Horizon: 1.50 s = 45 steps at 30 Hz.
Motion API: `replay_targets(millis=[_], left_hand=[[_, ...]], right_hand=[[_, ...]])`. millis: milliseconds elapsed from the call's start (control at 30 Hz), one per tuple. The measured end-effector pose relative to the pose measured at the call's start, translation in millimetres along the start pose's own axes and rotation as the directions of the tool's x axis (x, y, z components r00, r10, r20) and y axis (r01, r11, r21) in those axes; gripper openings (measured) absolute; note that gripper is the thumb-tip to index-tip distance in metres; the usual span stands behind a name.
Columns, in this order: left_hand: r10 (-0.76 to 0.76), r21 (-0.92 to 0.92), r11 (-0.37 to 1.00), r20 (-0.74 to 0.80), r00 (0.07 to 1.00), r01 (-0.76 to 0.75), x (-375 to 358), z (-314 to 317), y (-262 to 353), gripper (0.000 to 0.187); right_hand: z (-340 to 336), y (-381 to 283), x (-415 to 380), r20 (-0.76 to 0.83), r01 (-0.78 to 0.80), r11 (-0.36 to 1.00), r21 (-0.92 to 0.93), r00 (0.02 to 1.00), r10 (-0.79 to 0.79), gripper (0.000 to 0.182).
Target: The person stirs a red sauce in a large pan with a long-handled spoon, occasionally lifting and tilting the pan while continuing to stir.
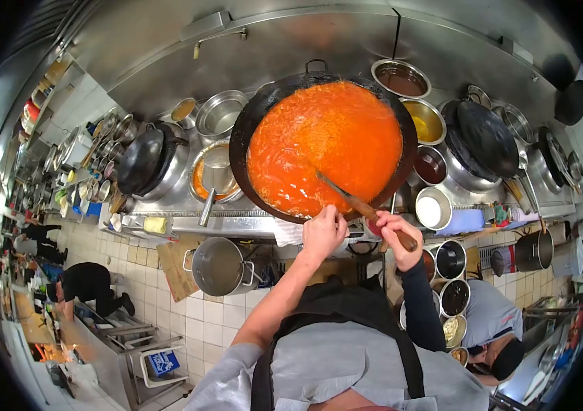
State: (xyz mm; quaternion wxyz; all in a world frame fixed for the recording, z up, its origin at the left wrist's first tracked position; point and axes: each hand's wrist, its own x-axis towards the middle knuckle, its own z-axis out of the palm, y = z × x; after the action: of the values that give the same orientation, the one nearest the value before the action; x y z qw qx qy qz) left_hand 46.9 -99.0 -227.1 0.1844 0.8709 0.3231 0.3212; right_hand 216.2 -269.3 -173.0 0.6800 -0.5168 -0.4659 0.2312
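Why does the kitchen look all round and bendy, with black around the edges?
In the head view, a fisheye lens bends the counter and floor tiles into curves and leaves black corners. The steel hood shows soft glare. The middle is sharp: the orange sauce in the wok; the far edges look squashed and blurry.

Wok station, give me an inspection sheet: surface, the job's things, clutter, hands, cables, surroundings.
Surface: steel cooking range, crowded with pots.
Job's things: large wok full of orange-red sauce; wooden-handled ladle dipping into it.
Clutter: empty black wok, second black wok, steel bowls of sauces and seasonings, white-filled container, stockpot beside the range.
Hands: left hand at the wok's near rim, closed; right hand gripping the ladle handle.
Cables: nothing seen.
Surroundings: tiled floor; one person bending at left, another person crouched at right.
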Motion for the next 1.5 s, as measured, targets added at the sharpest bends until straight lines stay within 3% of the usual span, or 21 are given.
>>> replay_targets(millis=[133,267,300,400,533,600,633,667,767,900,1200,1500], left_hand=[[0.019,-0.029,0.999,-0.013,1.000,-0.019,0,-1,0,0.019],[0.020,-0.047,0.999,-0.006,1.000,-0.020,0,-3,1,0.019],[0.017,-0.055,0.998,-0.005,1.000,-0.017,0,-3,1,0.019],[0.023,-0.053,0.998,-0.006,1.000,-0.023,1,-3,1,0.019],[0.012,-0.048,0.999,0.012,1.000,-0.012,2,-5,2,0.019],[0.024,-0.058,0.998,-0.008,1.000,-0.025,3,-5,2,0.018],[0.026,-0.057,0.998,-0.013,1.000,-0.027,3,-4,1,0.018],[0.027,-0.055,0.998,-0.017,0.999,-0.028,3,-2,0,0.018],[0.027,-0.052,0.998,-0.025,0.999,-0.029,3,-3,1,0.017],[0.024,-0.030,0.999,-0.039,0.999,-0.025,2,0,0,0.017],[0.029,-0.001,1.000,-0.048,0.998,-0.030,1,1,-1,0.019],[0.022,-0.014,1.000,-0.039,0.999,-0.023,-2,2,-2,0.019]], right_hand=[[-25,-46,-23,0.015,-0.103,0.994,0.039,0.995,0.102,0.005],[-55,-102,-27,0.076,-0.222,0.973,-0.064,0.971,0.226,0.014],[-57,-117,-30,0.067,-0.380,0.916,0.127,0.925,0.374,0.023],[-72,-158,-18,0.163,-0.525,0.790,0.316,0.850,0.500,0.048],[-93,-197,16,0.335,-0.624,0.755,0.203,0.769,0.545,0.057],[-91,-204,37,0.208,-0.690,0.682,-0.243,0.649,0.732,0.055],[-89,-205,43,0.111,-0.684,0.576,-0.449,0.597,0.795,0.055],[-97,-177,38,0.119,-0.453,0.657,-0.602,0.763,0.635,0.051],[-77,-141,55,0.278,-0.012,0.561,-0.828,0.860,0.428,0.044],[-29,-92,69,0.204,-0.031,0.461,-0.887,0.869,0.451,0.033],[20,29,110,0.039,-0.138,0.347,-0.928,0.888,0.457,0.032],[-12,81,145,-0.040,-0.152,0.227,-0.962,0.901,0.432,0.038]])
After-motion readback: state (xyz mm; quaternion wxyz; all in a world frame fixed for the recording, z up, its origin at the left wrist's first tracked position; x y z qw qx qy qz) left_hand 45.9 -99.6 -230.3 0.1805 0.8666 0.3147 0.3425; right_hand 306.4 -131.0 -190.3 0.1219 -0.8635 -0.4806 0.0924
